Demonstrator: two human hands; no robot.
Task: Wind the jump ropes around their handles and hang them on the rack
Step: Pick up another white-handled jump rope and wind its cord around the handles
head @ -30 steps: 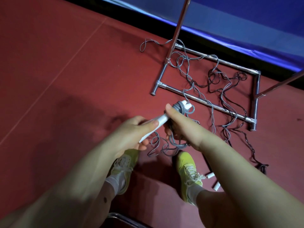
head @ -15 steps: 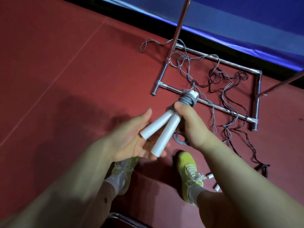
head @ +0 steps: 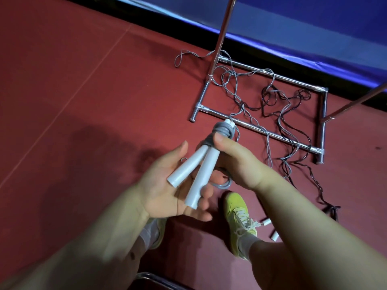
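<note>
Two white handles [head: 201, 172] of a jump rope lie together, with grey rope [head: 222, 130] wound round their top ends. My right hand [head: 236, 164] grips the pair near the winding, thumb on top. A loop of grey rope [head: 225, 184] hangs below that hand. Palm up, my left hand [head: 167, 191] lies open under the handles' lower ends. The chrome rack [head: 261, 129] stands on the red floor ahead. Loose grey rope [head: 232, 84] and black rope [head: 293, 105] lie tangled over its base bars.
Two more white handles [head: 270, 229] lie on the floor right of my right yellow shoe [head: 238, 214]. Black handles [head: 333, 212] lie further right. A blue mat [head: 293, 28] borders the floor behind the rack. A metal frame edge [head: 155, 279] shows at the bottom.
One second ago my left hand gripped the handles while my right wound rope. The left hand has since opened flat beneath them, and the wound bundle has risen slightly.
</note>
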